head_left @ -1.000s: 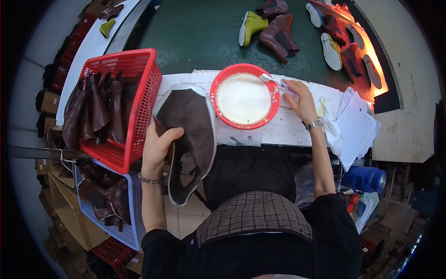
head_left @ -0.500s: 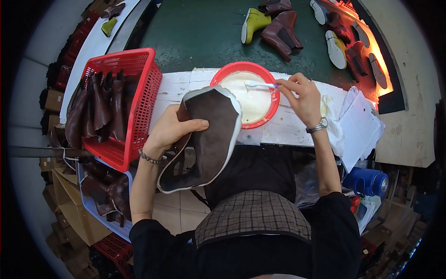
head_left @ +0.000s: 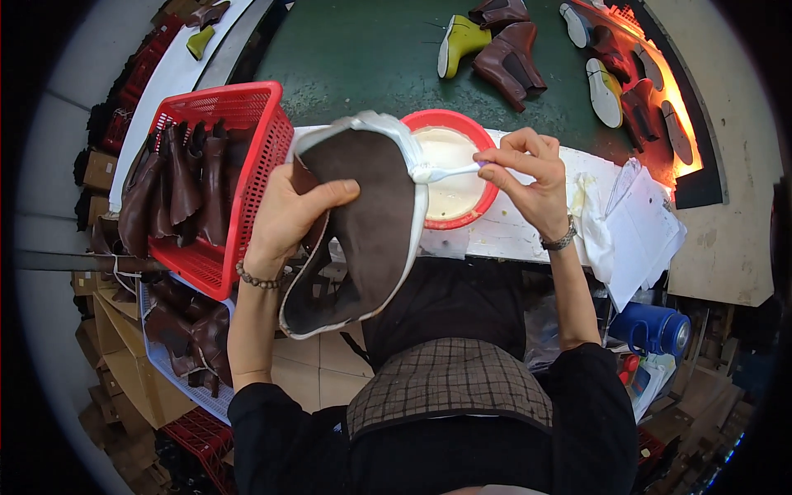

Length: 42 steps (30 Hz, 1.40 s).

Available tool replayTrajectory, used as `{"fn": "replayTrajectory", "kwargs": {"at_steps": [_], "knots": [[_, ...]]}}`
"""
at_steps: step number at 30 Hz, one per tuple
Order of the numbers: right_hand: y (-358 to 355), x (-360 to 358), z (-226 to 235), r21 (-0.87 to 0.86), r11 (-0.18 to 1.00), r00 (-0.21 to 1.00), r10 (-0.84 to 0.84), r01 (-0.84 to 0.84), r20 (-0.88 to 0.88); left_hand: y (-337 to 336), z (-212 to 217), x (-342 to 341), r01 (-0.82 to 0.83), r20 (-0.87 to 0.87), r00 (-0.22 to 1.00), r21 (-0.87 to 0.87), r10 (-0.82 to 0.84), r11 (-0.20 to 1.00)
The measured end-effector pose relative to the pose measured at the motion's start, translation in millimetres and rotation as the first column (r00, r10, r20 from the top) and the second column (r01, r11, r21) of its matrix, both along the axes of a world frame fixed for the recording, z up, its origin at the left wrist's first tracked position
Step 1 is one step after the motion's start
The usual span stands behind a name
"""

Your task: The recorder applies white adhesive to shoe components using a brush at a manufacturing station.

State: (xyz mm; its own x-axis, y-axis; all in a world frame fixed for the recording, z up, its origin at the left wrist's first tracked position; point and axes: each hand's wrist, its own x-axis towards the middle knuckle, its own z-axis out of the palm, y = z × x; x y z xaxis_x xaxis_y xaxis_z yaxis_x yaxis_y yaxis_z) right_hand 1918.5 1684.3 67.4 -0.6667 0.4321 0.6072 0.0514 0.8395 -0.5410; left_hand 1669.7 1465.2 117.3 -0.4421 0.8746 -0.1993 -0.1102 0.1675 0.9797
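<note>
My left hand (head_left: 290, 216) grips a dark brown boot upper (head_left: 371, 210) with its thumb on the broad inner side. A white border runs along the upper's edge, wet-looking near the top. Between thumb and fingers, my right hand (head_left: 528, 177) pinches a slim white brush (head_left: 452, 172). The brush head touches the white border on the upper's right side. Behind them sits a red bowl (head_left: 462, 224) of creamy white paste (head_left: 450, 194), partly hidden by the upper.
At left, a red basket (head_left: 272, 157) holds several brown uppers, with a blue-white basket (head_left: 223, 396) below. Boots (head_left: 511, 62) lie on the green conveyor (head_left: 355, 58), which runs toward a glowing orange heater (head_left: 693, 140). White papers (head_left: 643, 223) and a blue flask (head_left: 652, 328) are at right.
The brush has come out of the paste and moved left onto the upper's edge. My left hand has raised and tilted the upper slightly. Boots on the conveyor have shifted a little right.
</note>
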Motion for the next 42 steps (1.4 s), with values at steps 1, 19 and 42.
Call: {"fn": "replayTrajectory", "kwargs": {"at_steps": [1, 19, 42], "knots": [[-6, 0, -1, -0.023, 1.0, 1.0, 0.007, -0.007, 0.016, 1, 2, 5, -0.074, 0.034, 0.997, 0.109, 0.071, 0.991], [13, 7, -27, 0.268, 0.936, 0.815, -0.336, 0.23, 0.472, -25, -116, -60, -0.057, -0.824, 0.566, -0.057, -0.015, 0.997], [-43, -2, -12, -0.412, 0.907, 0.996, 0.081, -0.091, -0.041, -45, -68, 33, -0.041, -0.89, 0.337, 0.313, 0.308, 0.949]]}}
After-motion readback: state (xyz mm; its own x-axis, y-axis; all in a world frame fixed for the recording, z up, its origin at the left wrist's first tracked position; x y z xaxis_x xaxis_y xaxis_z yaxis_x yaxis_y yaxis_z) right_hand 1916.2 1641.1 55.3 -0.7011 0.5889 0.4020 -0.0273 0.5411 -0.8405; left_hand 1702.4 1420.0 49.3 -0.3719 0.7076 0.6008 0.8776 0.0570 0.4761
